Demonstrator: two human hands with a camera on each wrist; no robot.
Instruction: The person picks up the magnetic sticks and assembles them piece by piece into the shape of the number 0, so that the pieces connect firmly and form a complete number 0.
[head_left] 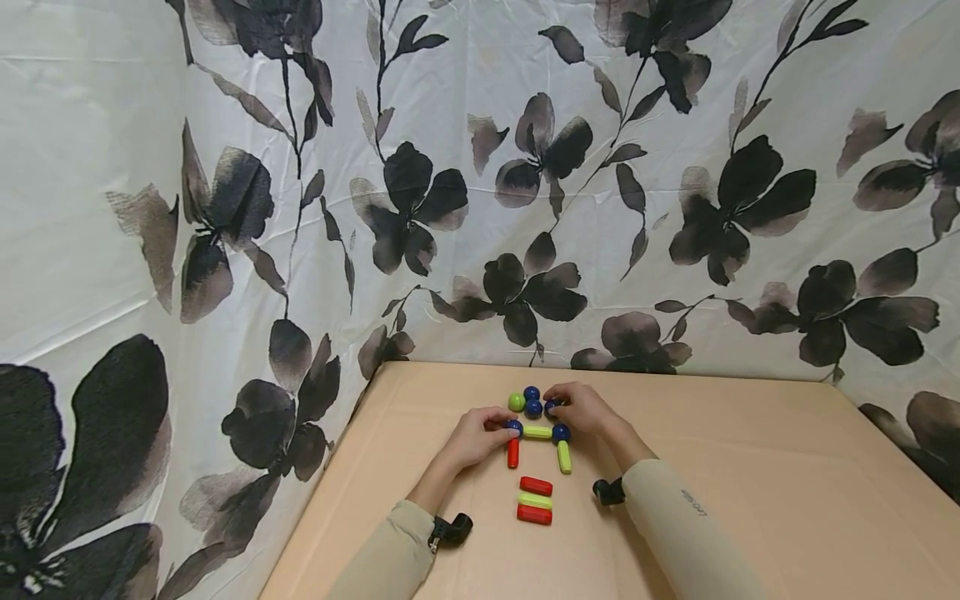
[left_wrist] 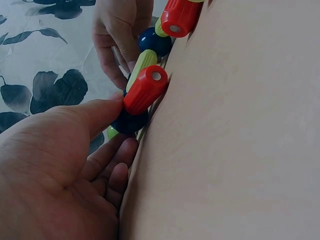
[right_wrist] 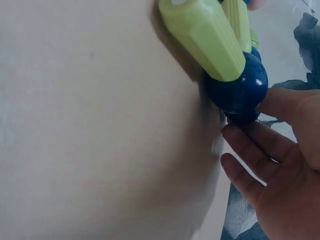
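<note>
On the table, a yellow-green rod (head_left: 537,432) joins two blue balls. A red rod (head_left: 513,453) runs toward the near edge from the left ball (head_left: 513,427), a second yellow-green rod (head_left: 564,457) from the right ball (head_left: 561,432). My left hand (head_left: 476,435) pinches the left ball between thumb and fingers, beside the red rod's end (left_wrist: 146,90). Just beyond the right corner, my right hand (head_left: 588,408) pinches another blue ball (head_left: 552,407). In the right wrist view, that ball (right_wrist: 243,118) is partly hidden behind the corner ball (right_wrist: 245,85).
A light green ball (head_left: 517,402) and two loose blue balls (head_left: 532,408) lie beyond the joined pieces. Nearer me lie a red rod (head_left: 536,486), a yellow-green rod (head_left: 535,501) and another red rod (head_left: 534,515). A flowered cloth (head_left: 465,225) hangs behind the tan table (head_left: 750,467).
</note>
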